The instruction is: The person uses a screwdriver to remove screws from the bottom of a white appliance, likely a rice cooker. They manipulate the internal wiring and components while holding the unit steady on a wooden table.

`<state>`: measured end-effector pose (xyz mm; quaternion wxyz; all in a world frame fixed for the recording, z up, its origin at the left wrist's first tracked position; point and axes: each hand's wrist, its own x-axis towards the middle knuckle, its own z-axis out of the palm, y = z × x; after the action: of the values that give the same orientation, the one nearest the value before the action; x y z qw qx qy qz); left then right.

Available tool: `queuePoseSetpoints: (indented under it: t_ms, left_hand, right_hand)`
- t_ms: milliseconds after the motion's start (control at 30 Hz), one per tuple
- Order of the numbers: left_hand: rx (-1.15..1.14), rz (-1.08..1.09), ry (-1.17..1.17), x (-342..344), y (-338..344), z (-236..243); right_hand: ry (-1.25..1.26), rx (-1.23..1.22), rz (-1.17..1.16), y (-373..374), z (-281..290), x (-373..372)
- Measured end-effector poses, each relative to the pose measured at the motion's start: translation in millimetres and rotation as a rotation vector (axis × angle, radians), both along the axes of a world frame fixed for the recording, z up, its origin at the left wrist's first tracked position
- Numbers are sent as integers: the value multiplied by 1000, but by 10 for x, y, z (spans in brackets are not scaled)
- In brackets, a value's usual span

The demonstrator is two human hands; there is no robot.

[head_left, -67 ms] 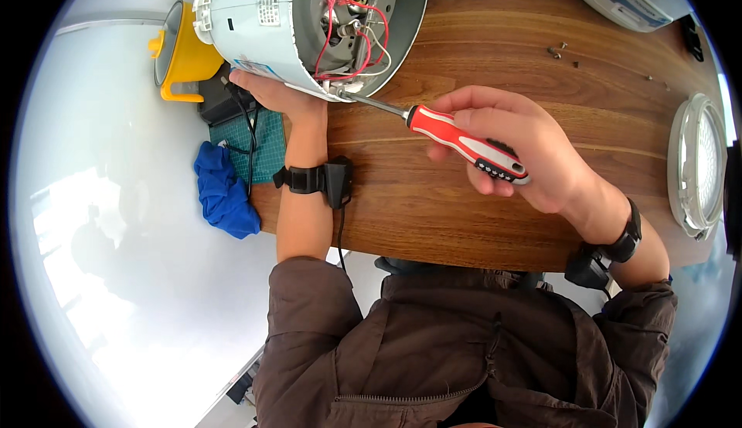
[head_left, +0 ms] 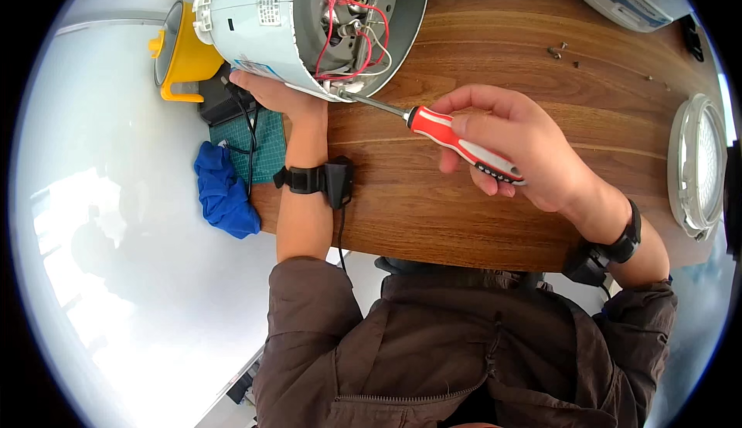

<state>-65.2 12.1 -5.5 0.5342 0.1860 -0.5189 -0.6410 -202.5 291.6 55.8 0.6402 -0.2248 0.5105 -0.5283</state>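
Red-and-white screwdriver [head_left: 433,123] is meeting the rim of the pale-blue housing [head_left: 261,42], table's [head_left: 502,49] far left | right hand [head_left: 522,142] is grasping its handle | left hand [head_left: 277,94] is touching housing, fingers hidden, hold unclear | skewed pressure could be sending the tip into red wires [head_left: 332,0]

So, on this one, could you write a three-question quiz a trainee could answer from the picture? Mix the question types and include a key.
1. Which hand holds the red-and-white screwdriver?
2. True or false: red wires show inside the open end of the pale-blue housing.
3. What colour is the crumpled cloth? A) yellow B) blue C) brown

Key:
1. The right hand.
2. True.
3. B.
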Motion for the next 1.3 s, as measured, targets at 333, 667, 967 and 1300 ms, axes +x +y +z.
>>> queuePoseSetpoints:
  t_ms: [333, 667, 967, 1300]
  left_hand:
    - [-21, -2, -1, 2, -38, -18]
    - [-15, 14, 38, 21, -106, -55]
    - [-67, 67, -15, -9, -35, 3]
    - [12, 163, -36, -21, -3, 19]
  right_hand:
    - [407, -451, -265, 30, -204, 43]
    - [-311, -84, -65, 50, -145, -100]
    - [637, -408, -327, -18, -292, -48]
    - [-90, -123, -397, 14, -470, -104]
